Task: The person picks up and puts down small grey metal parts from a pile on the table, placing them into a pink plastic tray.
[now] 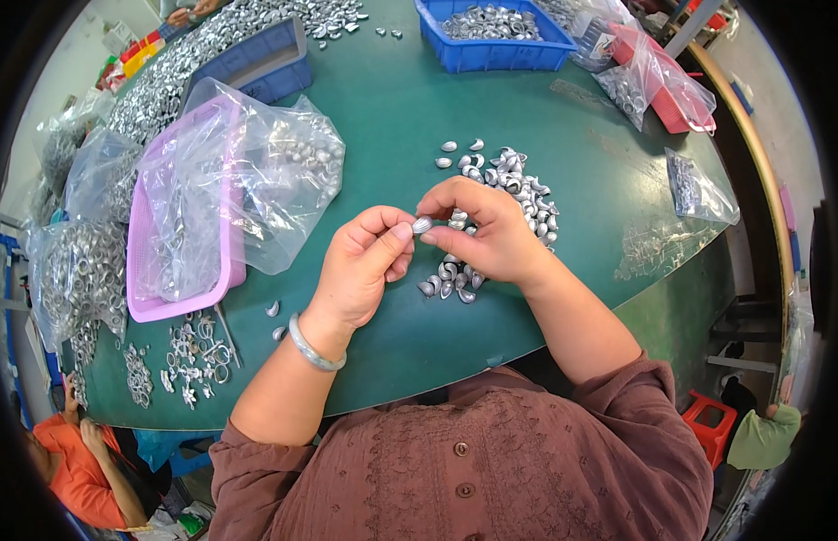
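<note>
Green-topped table (383, 117), carrying the following.
One small silver ribbed, shell-shaped metal piece (421, 224): raised above the table, toward the middle of its near edge, between both hands.
Left hand (360, 257): thumb and forefinger pinching the piece's left side, other fingers curled.
Right hand (486, 227): thumb and forefinger pinching the same piece from the right.
Loose heap of similar silver pieces (527, 194): beneath and beyond the right hand.
Lilac perforated plastic basket (231, 243): toward the table's left edge, clear plastic bag (297, 203) draped over its rim.
Blue rectangular plastic tray (504, 59): at the far edge, filled with silver parts.
</note>
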### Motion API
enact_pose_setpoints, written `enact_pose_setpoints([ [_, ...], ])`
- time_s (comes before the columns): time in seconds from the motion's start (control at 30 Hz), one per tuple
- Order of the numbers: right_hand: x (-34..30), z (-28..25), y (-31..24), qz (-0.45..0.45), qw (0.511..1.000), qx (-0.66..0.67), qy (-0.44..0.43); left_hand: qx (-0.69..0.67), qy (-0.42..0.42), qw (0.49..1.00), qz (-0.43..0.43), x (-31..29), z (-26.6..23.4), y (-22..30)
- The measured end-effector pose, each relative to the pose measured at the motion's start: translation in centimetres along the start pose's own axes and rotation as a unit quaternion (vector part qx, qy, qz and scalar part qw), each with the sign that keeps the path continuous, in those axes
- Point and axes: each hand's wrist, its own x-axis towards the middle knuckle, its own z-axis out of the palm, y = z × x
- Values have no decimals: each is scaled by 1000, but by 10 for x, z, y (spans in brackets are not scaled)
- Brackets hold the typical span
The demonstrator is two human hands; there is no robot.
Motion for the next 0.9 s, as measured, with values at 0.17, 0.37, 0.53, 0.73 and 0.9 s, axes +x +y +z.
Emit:
enact_pose_setpoints([
  [0.17,0,0,-4,48,998,44,-12,10,3,1000,7,0,0,-1],
  [0.37,-1,-1,-2,68,994,87,-21,10,-9,1000,18,0,-1,-2],
  [0.53,-1,-1,-1,99,984,147,-21,12,-3,999,36,-3,3,1],
  [0.73,-2,-1,-1,96,984,148,-18,22,13,999,41,-4,6,2],
  [0.9,-1,-1,-4,42,997,60,-23,74,40,996,16,-2,5,-3],
])
